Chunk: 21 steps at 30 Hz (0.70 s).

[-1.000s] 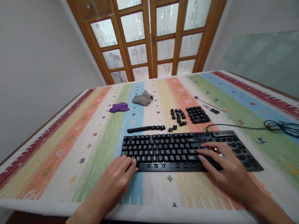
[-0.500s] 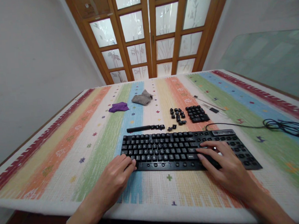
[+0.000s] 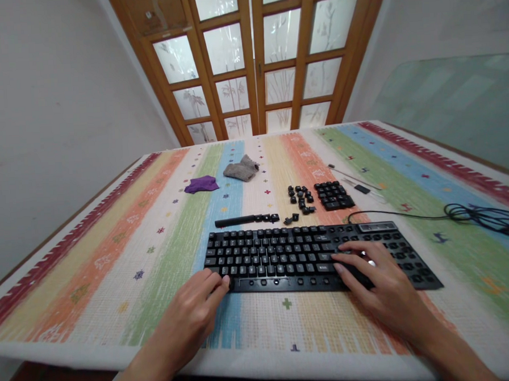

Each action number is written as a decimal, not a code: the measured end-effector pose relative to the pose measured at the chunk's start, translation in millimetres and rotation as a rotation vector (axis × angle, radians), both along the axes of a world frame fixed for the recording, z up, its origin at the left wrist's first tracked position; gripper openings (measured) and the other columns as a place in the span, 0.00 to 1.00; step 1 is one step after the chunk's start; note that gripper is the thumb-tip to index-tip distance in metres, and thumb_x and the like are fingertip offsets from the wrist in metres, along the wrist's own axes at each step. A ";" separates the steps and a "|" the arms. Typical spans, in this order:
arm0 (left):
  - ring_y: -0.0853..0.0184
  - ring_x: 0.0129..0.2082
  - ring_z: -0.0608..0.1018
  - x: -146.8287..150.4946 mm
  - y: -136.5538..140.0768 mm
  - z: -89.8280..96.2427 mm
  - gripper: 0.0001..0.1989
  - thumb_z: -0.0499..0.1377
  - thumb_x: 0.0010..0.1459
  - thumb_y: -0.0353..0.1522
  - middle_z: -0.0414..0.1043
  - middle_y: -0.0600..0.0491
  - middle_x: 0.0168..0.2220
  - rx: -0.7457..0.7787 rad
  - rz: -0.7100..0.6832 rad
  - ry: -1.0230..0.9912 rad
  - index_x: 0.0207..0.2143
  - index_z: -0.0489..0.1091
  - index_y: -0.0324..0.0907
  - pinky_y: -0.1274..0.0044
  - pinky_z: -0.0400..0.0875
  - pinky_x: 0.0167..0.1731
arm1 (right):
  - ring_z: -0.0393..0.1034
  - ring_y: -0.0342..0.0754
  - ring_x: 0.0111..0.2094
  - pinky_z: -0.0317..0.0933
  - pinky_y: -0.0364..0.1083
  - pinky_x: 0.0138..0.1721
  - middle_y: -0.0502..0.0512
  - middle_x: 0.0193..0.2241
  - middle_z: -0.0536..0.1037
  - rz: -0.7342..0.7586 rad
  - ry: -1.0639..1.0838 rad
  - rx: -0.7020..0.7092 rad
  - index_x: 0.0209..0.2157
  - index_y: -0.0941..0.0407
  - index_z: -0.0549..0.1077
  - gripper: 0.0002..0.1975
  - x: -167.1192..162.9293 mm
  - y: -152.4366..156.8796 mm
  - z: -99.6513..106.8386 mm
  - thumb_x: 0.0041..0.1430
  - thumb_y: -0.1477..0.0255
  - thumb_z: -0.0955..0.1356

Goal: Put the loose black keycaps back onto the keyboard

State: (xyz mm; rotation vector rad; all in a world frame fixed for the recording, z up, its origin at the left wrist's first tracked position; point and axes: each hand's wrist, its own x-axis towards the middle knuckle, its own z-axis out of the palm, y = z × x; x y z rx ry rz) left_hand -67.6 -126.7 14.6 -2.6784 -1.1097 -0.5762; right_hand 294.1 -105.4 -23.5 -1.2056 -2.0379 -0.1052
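A black keyboard (image 3: 279,252) lies flat on the table, its bottom row and right-hand number block bare of keycaps. At its lower left corner my left hand (image 3: 198,298) is closed, thumb and forefinger together over the corner. Whether a keycap is between those fingertips is hidden. My right hand (image 3: 380,275) rests on the right part with fingers spread, their tips near the right end of the letter rows. Something small and shiny shows among its fingers; I cannot make it out. Just behind the keyboard lies a long black spacebar (image 3: 234,220) in line with several small keycaps (image 3: 268,217).
Loose keycaps (image 3: 301,196) and a block of number keycaps (image 3: 334,195) lie behind the keyboard. Further back are a purple cloth (image 3: 202,184) and a grey cloth (image 3: 240,169). Thin tools (image 3: 361,188) and a coiled cable (image 3: 481,215) lie to the right on the striped tablecloth (image 3: 165,275).
The view has shifted very slightly. My left thumb sits a little differently at the keyboard's corner; my right hand stays in the same place on the keyboard.
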 end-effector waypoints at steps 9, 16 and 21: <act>0.62 0.35 0.74 8.4 -6.2 -1.1 0.10 0.50 0.68 0.25 0.70 0.48 0.34 0.010 0.050 -0.002 0.45 0.69 0.36 0.68 0.77 0.36 | 0.70 0.56 0.45 0.64 0.57 0.49 0.60 0.44 0.73 0.002 -0.005 -0.005 0.42 0.55 0.76 0.07 0.4 -1.4 0.8 0.66 0.71 0.66; 0.62 0.33 0.75 15.5 -9.6 -9.5 0.10 0.50 0.68 0.29 0.71 0.46 0.34 0.028 0.066 0.013 0.41 0.71 0.36 0.69 0.77 0.32 | 0.70 0.55 0.45 0.66 0.55 0.46 0.60 0.43 0.74 -0.005 0.018 -0.002 0.40 0.55 0.77 0.08 -0.4 -0.3 0.3 0.66 0.70 0.66; 0.61 0.33 0.75 15.4 -11.5 -5.3 0.14 0.48 0.70 0.32 0.72 0.45 0.34 0.028 0.078 0.027 0.42 0.72 0.35 0.69 0.77 0.32 | 0.70 0.56 0.45 0.66 0.56 0.47 0.60 0.43 0.74 0.001 0.015 -0.004 0.41 0.55 0.77 0.08 0.9 0.2 -2.2 0.66 0.70 0.66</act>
